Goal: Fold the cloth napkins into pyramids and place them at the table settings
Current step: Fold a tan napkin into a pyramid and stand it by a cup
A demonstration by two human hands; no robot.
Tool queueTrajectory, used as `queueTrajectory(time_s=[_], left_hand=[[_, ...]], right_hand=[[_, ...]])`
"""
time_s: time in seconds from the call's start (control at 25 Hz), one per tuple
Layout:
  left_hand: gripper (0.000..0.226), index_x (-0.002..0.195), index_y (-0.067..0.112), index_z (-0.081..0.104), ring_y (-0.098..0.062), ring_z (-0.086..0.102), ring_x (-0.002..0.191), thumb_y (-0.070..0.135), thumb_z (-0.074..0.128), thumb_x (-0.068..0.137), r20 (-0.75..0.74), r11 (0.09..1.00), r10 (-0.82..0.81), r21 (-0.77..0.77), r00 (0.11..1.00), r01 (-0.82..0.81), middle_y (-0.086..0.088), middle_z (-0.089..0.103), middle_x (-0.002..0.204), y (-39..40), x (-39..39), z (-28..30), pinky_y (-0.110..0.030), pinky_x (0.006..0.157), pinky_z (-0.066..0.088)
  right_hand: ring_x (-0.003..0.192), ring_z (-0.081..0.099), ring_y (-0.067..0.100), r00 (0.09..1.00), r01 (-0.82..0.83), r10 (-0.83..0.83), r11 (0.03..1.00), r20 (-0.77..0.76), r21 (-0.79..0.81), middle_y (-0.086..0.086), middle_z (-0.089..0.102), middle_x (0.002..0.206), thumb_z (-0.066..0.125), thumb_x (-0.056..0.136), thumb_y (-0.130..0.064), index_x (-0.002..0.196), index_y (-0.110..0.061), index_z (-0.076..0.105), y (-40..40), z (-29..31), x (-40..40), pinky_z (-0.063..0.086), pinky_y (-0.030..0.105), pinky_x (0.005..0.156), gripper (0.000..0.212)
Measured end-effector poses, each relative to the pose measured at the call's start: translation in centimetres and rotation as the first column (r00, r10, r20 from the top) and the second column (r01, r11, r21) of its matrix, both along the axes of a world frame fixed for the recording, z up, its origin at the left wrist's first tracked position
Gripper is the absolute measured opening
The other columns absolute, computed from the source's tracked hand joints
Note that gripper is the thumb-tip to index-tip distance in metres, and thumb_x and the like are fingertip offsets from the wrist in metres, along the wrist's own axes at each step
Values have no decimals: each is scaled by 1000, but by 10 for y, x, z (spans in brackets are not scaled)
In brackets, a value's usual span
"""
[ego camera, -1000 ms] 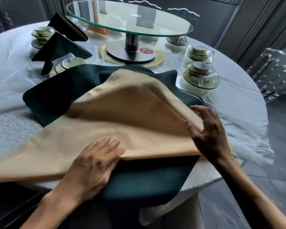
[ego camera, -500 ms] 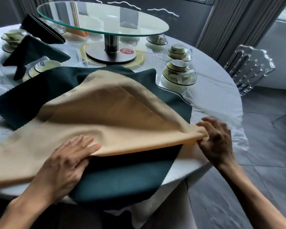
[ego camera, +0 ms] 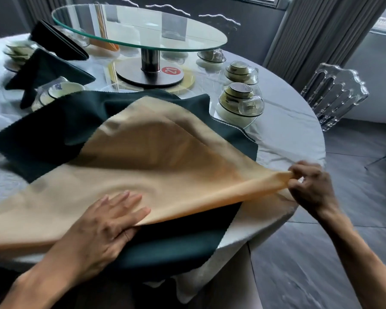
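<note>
- While the left hand (ego camera: 103, 221) presses flat on the tan napkin (ego camera: 165, 170) atop the green cloth (ego camera: 54, 130), the right hand (ego camera: 310, 184) pinches its corner.
- Risk: overpulling skews the fold, or drags the green cloth into the cups (ego camera: 241, 101) beyond it.

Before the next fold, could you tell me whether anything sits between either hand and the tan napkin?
Nothing visible does. The left hand presses flat on the tan napkin at its near folded edge, and the right hand pinches its right corner. Only the green napkin lies beneath.
</note>
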State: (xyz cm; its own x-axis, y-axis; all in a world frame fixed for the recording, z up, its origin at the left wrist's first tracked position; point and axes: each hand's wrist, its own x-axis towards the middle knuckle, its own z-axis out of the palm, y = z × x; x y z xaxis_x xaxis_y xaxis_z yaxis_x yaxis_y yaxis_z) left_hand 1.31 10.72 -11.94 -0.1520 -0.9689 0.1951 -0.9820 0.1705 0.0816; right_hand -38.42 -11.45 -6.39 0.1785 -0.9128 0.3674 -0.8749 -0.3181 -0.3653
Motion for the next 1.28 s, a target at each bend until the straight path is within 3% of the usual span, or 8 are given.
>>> queueTrajectory(time_s=[0.08,0.12,0.36,0.6,0.8,1.0,1.08,1.28], left_hand=[[57,143,33,49,-21,38,140,59,18,102,56,1000,-7,27,998,5,-2,47,150,3,-15,-3,-35,110,21],[59,147,33,43,-20,32,142,62,17,102,81,999,0,39,997,-4,-1,41,154,4,-19,-5,-37,110,21],[60,155,36,23,-20,26,147,64,18,102,154,993,30,105,988,-47,2,29,160,-5,-15,0,-39,111,16],[57,153,37,28,-23,32,144,61,15,103,159,983,31,176,987,-59,2,33,158,-16,-10,6,-39,110,18],[65,152,48,-4,-8,-23,146,70,-5,91,-42,982,69,180,997,-60,14,-17,160,-24,-8,7,-33,117,-17],[60,146,28,44,-19,36,143,59,36,95,55,997,37,65,998,-40,-1,43,153,-18,-8,16,-44,115,21],[56,139,30,51,-17,44,138,50,48,87,18,999,0,54,1000,-1,3,51,147,-15,-11,17,-41,115,33],[37,125,35,58,-20,57,126,34,41,92,5,999,-40,14,999,40,5,60,136,-14,-13,12,-36,104,47]], right_hand=[[91,58,35,977,72,-80,996,-195,-48,5,70,96,39,58,-22,68,-25,62,10,3,-4,38,39,75,25],[96,58,35,977,66,-81,994,-195,-83,5,71,102,41,59,-20,76,-25,67,18,3,3,37,41,77,31],[97,57,27,956,-282,291,949,45,-137,-2,69,102,55,76,-22,95,-21,68,48,0,128,43,41,81,23],[110,51,31,965,-261,261,965,16,-35,5,62,116,63,87,-32,114,-19,58,-12,25,233,37,40,86,30],[102,59,29,935,-310,307,951,179,-13,1,69,96,59,85,-14,96,-25,58,-30,45,258,44,42,91,16],[100,61,29,932,-295,286,955,224,7,-1,67,94,57,85,-14,96,-28,56,-37,45,261,47,48,93,17],[98,62,28,927,-289,279,957,251,1,-4,64,91,58,84,-13,95,-28,55,-37,46,263,48,47,91,19],[91,66,21,919,-268,247,963,308,28,-4,67,89,62,86,-13,97,-21,61,-39,49,264,52,39,87,14]])
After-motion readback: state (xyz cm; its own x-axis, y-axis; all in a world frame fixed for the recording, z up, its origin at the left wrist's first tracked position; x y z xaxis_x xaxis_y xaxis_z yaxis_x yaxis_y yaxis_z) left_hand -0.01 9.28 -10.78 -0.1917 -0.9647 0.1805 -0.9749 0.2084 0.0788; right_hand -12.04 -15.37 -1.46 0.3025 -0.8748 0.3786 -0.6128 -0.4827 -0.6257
